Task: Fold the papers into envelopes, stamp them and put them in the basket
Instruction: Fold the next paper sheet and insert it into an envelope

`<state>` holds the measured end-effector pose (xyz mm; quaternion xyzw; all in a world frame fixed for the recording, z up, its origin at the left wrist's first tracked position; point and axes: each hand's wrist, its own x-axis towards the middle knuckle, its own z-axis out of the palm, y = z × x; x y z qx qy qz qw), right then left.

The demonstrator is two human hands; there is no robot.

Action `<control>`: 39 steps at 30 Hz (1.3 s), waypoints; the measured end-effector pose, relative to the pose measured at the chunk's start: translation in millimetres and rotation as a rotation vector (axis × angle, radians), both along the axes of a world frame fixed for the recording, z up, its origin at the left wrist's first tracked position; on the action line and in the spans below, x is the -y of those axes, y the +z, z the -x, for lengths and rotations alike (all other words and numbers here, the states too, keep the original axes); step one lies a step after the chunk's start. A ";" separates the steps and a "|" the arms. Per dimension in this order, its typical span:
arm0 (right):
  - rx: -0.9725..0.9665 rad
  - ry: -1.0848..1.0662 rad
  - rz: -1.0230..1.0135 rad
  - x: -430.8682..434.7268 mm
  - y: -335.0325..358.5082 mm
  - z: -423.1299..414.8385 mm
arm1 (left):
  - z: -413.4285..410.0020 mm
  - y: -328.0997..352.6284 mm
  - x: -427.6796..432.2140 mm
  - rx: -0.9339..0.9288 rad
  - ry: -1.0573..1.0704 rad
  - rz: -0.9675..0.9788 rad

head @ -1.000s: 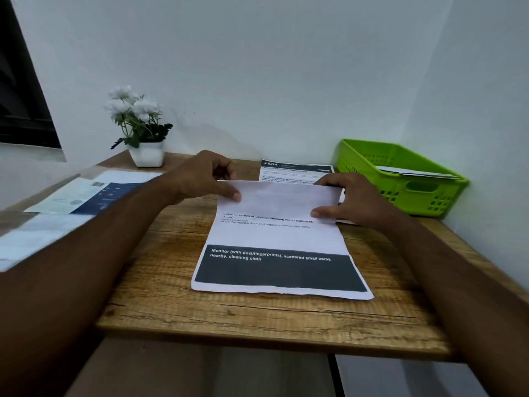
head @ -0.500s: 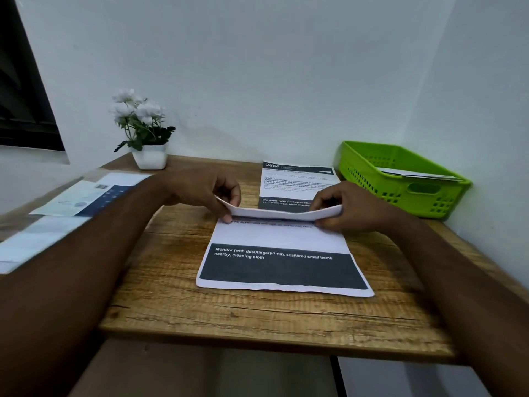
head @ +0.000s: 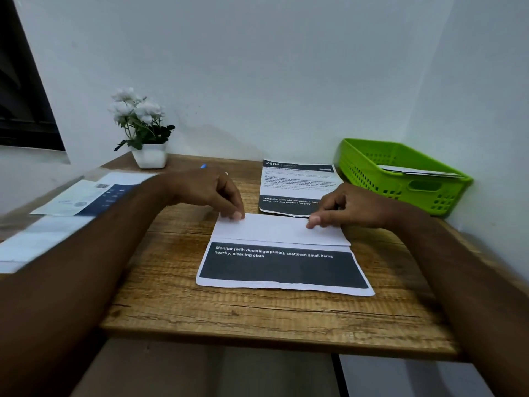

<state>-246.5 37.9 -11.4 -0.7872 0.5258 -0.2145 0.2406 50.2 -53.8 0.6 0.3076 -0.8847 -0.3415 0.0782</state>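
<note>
A printed paper [head: 282, 267] with a black band lies in the middle of the wooden table [head: 257, 316]. Its top part is folded down as a white flap [head: 274, 229] that lies flat over the sheet. My left hand [head: 206, 193] presses its fingertips on the flap's far left corner. My right hand [head: 352, 206] presses on the far right corner. A second printed paper [head: 294, 181] lies flat behind, partly hidden by my right hand. The green basket [head: 372, 173] stands at the back right with a folded white paper [head: 415, 170] inside.
A white pot of white flowers [head: 143, 130] stands at the back left by the wall. Several leaflets and sheets [head: 86, 196] lie on the left surface. A small blue object [head: 203, 166] shows behind my left hand. The wall is close on the right.
The top of the paper, lifted in both hands a second ago, has come down toward me and now lies flat as a fold, with both hands pressing along its far edge.
</note>
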 end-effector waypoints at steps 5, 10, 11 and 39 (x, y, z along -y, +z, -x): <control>-0.077 0.012 0.008 -4.8 3.0 -6.5 | 13.1 -7.8 -1.5 0.063 0.078 0.152; -0.175 -0.012 0.079 -3.5 3.2 -7.8 | 17.9 -8.3 -2.6 0.084 0.060 0.129; -0.191 -0.022 0.110 -3.6 2.6 -8.1 | 18.1 -7.9 -3.7 0.088 0.062 0.133; -0.109 0.029 0.234 -7.3 9.2 -11.0 | 9.4 11.7 -15.3 0.002 -0.059 0.211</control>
